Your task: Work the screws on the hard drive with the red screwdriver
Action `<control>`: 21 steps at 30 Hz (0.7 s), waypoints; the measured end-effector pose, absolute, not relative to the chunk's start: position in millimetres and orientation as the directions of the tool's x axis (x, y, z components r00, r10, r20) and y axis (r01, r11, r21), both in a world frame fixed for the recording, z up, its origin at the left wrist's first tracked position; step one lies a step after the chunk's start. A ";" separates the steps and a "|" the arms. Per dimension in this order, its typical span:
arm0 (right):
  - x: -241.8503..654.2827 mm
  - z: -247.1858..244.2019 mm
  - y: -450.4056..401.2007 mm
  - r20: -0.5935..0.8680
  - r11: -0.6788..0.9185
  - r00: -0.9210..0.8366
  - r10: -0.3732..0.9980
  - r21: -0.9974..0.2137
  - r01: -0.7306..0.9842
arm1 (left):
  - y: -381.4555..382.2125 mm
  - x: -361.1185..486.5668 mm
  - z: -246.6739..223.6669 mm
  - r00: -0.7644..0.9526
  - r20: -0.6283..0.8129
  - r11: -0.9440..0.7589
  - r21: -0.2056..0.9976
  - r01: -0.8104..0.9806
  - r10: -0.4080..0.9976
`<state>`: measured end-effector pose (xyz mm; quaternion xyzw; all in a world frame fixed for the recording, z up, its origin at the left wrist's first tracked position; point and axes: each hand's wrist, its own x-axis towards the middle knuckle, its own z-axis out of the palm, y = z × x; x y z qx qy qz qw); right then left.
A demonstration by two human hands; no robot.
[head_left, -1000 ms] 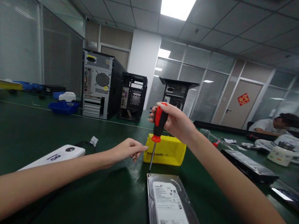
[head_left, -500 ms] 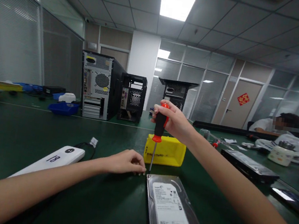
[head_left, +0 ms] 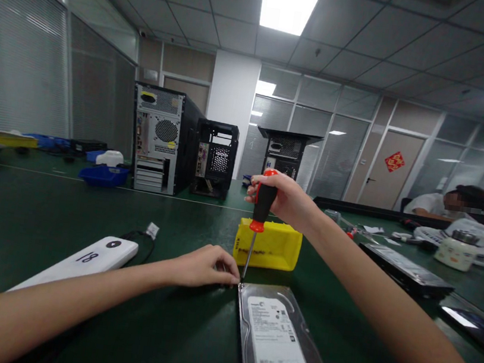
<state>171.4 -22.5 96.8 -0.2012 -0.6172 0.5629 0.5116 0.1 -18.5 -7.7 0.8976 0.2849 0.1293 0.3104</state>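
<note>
the work in hand looks like turning a screwdriver (head_left: 262, 205) at the near-left hand's corner of a hard drive (head_left: 277, 343); whether a screw goes in or out, i cannot tell. the right hand (head_left: 287, 197) is closed around the handle, and below it the shaft runs down, leaning slightly, to that corner. the left hand (head_left: 203, 266) has its fingers curled inward, fingertips just beside the tip; whether they pinch something small is hidden. the drive lies flat, label up, below the right hand and reaching towards the wearer.

as i judge it, the next move calls for a steady, upright shaft, light downward pressure, and left fingertips out of the tip's path.

for edges, a yellow bin (head_left: 280, 250) stands just behind the shaft, beyond the left fingertips, so a swing forward could knock it. a white box marked 18 (head_left: 89, 259) sits left of the left hand, behind the forearm. well to the right of the right hand, another drive (head_left: 410, 266) lies. green surface (head_left: 185, 330) shows between the left forearm and the drive, giving room to draw the left hand back; above the right hand there is room to lift.
</note>
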 end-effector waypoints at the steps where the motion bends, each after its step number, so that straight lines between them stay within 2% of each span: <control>1: 172.6 97.3 -22.2 0.406 0.284 -0.408 0.818 -0.901 -0.327 | -18.4 0.1 -7.6 0.805 0.054 -0.645 0.630 0.432 0.591; 7: 178.4 98.9 -22.8 0.400 0.308 -0.482 0.779 -0.915 -0.261 | -18.6 -1.1 -8.0 0.809 0.055 -0.639 0.644 0.420 0.586; 13: 177.1 97.6 -21.7 0.412 0.309 -0.524 0.746 -0.910 -0.277 | -19.3 -0.9 -6.6 0.806 0.037 -0.626 0.652 0.428 0.590; 21: 174.0 96.1 -23.7 0.405 0.295 -0.425 0.810 -0.907 -0.301 | -16.3 -0.9 -9.6 0.815 0.033 -0.613 0.677 0.408 0.578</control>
